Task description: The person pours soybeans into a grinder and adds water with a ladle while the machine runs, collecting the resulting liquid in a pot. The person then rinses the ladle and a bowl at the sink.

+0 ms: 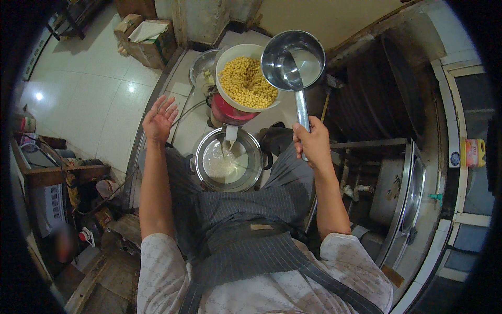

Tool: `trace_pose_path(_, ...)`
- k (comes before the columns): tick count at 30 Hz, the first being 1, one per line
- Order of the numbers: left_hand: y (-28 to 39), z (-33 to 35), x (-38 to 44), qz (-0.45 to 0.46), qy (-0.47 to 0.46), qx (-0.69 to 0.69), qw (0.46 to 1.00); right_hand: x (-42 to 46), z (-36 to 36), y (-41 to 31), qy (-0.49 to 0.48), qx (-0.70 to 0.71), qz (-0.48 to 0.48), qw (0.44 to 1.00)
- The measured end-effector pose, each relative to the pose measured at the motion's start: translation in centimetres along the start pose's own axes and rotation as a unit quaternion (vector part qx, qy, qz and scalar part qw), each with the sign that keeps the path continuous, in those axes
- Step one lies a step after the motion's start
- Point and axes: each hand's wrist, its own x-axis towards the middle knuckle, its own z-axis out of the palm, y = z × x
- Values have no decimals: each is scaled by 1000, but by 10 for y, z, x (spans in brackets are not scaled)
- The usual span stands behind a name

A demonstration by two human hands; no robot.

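Observation:
My right hand (313, 143) grips the handle of a stainless steel ladle (293, 61), whose deep bowl has a little pale liquid in it. The ladle is raised beside a white hopper (220, 84) full of yellow soaked soybeans (247, 84). Below the hopper is a red machine body (229, 112) with a white spout (231, 133). Pale, frothy liquid (223, 163) lies under the spout in a steel pot (257, 172) with dark side handles, between my knees. My left hand (160, 119) is raised at the left, palm up, fingers apart, holding nothing.
A metal basin (200, 64) stands behind the hopper at its left, and a cable runs across the floor there. Cardboard boxes (151, 45) are at the upper left. A steel sink unit (404, 188) stands at my right, a cluttered wooden shelf (66, 172) at my left.

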Motion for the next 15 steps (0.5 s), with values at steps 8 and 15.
trace_pose_path(8,0,2,0,-6,14,10,1000,1,-1,2,3,-7,2,1000)
trace_pose_path(15,0,0,0,0,5,9,1000,3,-1,6,3,-9,1,1000)
